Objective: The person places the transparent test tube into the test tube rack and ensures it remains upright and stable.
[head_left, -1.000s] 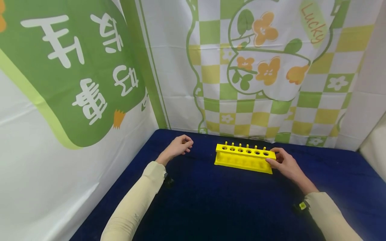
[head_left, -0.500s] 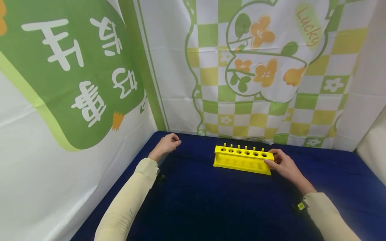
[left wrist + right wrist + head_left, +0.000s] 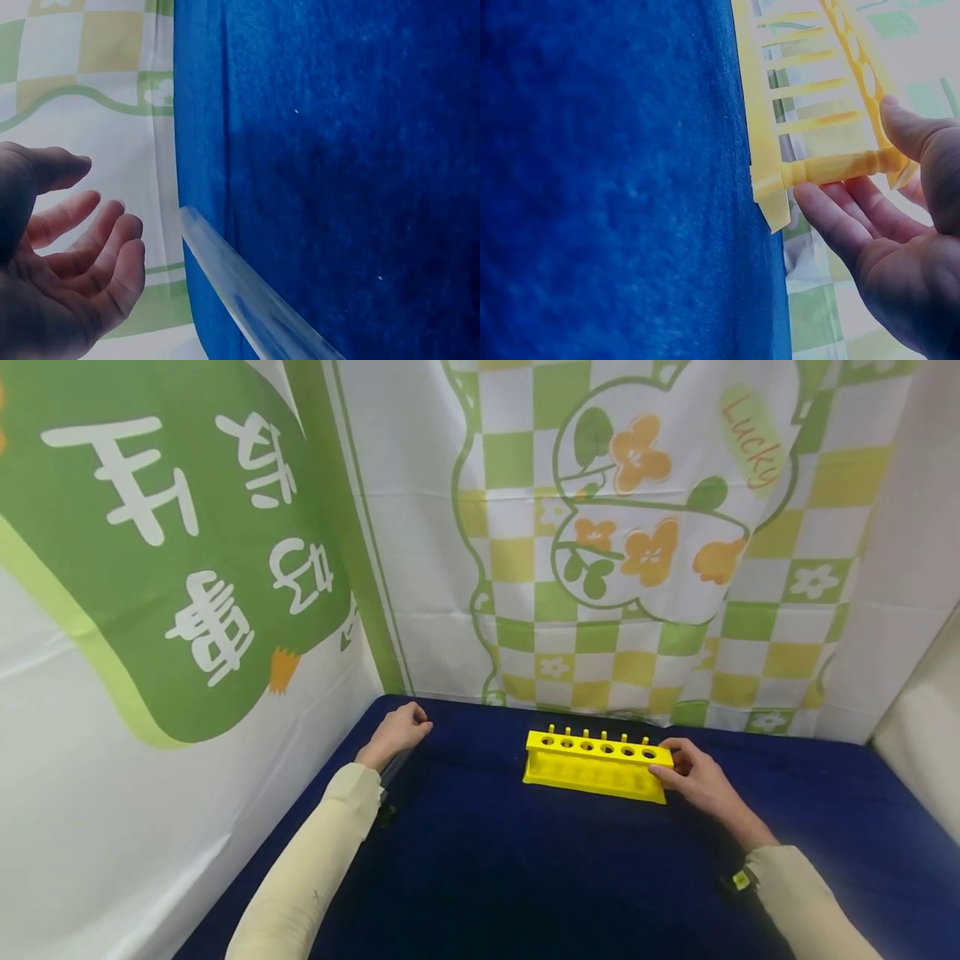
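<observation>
A yellow test tube rack (image 3: 596,768), with a row of round holes on top and several short pegs behind, stands on the dark blue table. My right hand (image 3: 697,777) grips its right end. In the right wrist view the thumb is at the edge of the top board, and the fingers (image 3: 836,225) curl by the end post. My left hand (image 3: 393,735) is at the far left corner, its fingers loosely bent and holding nothing. Below it a clear tube (image 3: 251,289), seemingly a test tube, lies on the cloth; in the head view the wrist partly hides it.
Blue cloth (image 3: 510,877) covers the table. A white and green printed curtain (image 3: 420,527) hangs right behind the far edge, and another panel (image 3: 112,693) closes off the left side.
My left hand has moved left, away from the rack, to the far left corner, and the clear tube now shows beside its wrist. My right hand stays on the rack's right end.
</observation>
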`<state>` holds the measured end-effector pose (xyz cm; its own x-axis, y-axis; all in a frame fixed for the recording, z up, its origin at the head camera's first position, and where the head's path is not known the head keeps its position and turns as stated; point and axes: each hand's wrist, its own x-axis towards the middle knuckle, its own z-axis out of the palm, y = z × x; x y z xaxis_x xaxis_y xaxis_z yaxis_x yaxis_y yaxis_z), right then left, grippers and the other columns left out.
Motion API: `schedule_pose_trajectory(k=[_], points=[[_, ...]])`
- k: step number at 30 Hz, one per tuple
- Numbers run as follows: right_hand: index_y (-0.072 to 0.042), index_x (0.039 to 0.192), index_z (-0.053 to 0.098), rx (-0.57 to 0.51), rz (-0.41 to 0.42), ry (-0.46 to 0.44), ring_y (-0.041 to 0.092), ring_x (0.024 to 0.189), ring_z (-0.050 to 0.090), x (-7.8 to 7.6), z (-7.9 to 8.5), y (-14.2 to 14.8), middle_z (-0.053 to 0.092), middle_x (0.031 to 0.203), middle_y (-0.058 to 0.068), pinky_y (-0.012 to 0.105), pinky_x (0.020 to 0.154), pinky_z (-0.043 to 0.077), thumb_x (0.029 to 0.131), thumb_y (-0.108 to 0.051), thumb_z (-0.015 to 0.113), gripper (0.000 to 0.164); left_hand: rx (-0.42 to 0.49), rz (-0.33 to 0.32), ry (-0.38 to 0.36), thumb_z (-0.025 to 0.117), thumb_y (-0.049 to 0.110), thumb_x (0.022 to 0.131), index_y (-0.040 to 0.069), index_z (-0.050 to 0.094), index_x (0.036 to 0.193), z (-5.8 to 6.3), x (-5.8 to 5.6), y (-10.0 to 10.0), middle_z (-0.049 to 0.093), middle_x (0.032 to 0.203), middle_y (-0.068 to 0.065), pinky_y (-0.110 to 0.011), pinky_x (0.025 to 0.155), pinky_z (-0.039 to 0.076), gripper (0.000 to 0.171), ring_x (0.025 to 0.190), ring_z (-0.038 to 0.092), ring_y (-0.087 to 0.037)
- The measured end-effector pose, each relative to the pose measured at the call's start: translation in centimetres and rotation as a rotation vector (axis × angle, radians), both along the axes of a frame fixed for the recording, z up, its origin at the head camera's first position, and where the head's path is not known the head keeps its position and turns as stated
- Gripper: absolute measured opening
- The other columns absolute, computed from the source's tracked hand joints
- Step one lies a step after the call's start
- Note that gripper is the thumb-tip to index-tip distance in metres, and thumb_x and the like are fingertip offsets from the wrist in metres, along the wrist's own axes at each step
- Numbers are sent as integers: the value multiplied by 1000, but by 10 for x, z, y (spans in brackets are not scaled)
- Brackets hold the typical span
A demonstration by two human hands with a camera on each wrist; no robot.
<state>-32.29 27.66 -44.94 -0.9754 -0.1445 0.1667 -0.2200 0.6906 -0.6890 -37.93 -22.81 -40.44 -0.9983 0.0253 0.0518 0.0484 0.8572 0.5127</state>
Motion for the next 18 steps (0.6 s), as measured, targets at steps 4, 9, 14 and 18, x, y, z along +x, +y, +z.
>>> schedule_pose_trajectory(k=[4,9,14,18], points=[[-3,138,43,-1,-2,-4,22,87,61,0,1,0,62,105,18,31,71,53,92,-46,65,66,-36,0,-5,58,28,97,6,57,116,-4,-3,-3,63,113,-16,-45,82,50,29,93,59,-29],[-3,137,44,13,-7,-4,23,87,59,1,3,-2,62,104,17,31,71,52,92,-46,65,66,-61,12,-20,58,28,98,3,55,117,-10,-6,-7,62,115,-18,-44,82,49,32,92,58,-29],[-3,138,43,15,-14,-5,23,88,58,2,2,-2,61,105,17,31,71,51,92,-46,65,66,-63,16,-43,57,28,98,3,54,120,-14,-8,-9,61,115,-18,-44,81,50,33,91,58,-28],[-3,138,43,21,-24,-4,24,89,58,2,1,-2,61,104,17,31,72,51,92,-46,65,66,-61,33,-49,58,28,98,3,54,120,-15,-7,-8,61,114,-18,-44,81,50,33,91,58,-29]])
